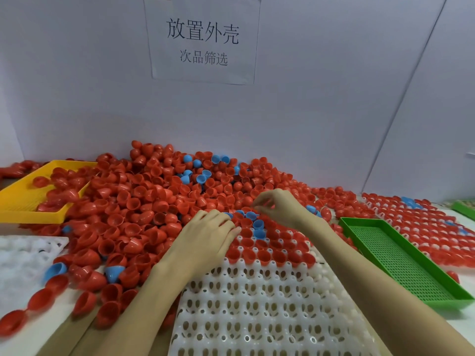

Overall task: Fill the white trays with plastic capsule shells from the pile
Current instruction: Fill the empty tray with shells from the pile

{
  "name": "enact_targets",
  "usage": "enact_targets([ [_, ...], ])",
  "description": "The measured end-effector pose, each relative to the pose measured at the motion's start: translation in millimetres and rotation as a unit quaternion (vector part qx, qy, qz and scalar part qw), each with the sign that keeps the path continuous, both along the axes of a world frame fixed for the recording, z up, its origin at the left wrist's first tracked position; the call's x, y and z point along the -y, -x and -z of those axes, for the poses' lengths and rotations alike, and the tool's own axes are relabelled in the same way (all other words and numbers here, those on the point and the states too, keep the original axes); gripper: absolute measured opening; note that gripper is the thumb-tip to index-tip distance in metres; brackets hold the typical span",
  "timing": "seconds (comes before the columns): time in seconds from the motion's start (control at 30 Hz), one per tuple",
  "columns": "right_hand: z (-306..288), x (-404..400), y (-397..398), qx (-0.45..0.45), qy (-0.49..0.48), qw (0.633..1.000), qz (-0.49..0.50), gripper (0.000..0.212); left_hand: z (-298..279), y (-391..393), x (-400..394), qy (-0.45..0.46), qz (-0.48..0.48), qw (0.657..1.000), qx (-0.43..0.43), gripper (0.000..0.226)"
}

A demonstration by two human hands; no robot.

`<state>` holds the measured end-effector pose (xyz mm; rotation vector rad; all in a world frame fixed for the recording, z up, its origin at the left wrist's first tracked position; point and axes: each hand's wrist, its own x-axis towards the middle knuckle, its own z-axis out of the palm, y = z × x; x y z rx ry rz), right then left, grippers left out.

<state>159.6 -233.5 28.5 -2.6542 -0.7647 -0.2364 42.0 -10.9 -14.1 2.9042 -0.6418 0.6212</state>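
A big pile of red capsule shells, with a few blue shells among them, lies against the back wall. Directly in front of me is a white tray. Its far rows hold red shells and three blue ones; its near rows are empty. My left hand lies palm down at the tray's far left corner, fingers fairly straight and touching shells. My right hand hovers over the tray's far edge with fingertips curled together. Whether they pinch a shell is unclear.
A second white tray at the right is full of shells. An empty green mesh tray sits between the two. A yellow tray at the left holds red shells. Another white tray lies at the near left, loose shells beside it.
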Motion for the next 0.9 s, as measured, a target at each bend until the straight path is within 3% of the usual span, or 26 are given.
enact_targets([
  [0.1,4,-24,-13,-0.023,0.089,0.996,0.013,0.017,-2,0,-4,-0.007,-0.017,1.000,0.008,0.074],
  [0.23,12,-37,-18,-0.026,0.149,0.987,0.053,0.018,-1,-1,-7,-0.011,-0.037,0.999,0.018,0.063],
  [0.4,0,-20,-5,0.016,0.043,0.994,0.101,0.022,-6,1,-8,0.026,-0.047,0.997,0.053,0.041],
  [0.6,-11,9,31,0.021,-0.112,0.990,0.087,0.027,-10,7,8,0.208,-0.022,0.977,0.045,0.027],
  [0.7,-14,14,51,-0.005,-0.169,0.982,0.087,0.020,-11,10,19,0.329,0.004,0.944,0.000,0.034],
  [0.9,-20,19,97,-0.261,-0.351,0.899,-0.028,0.014,-20,19,34,0.526,0.111,0.832,-0.142,0.051],
])
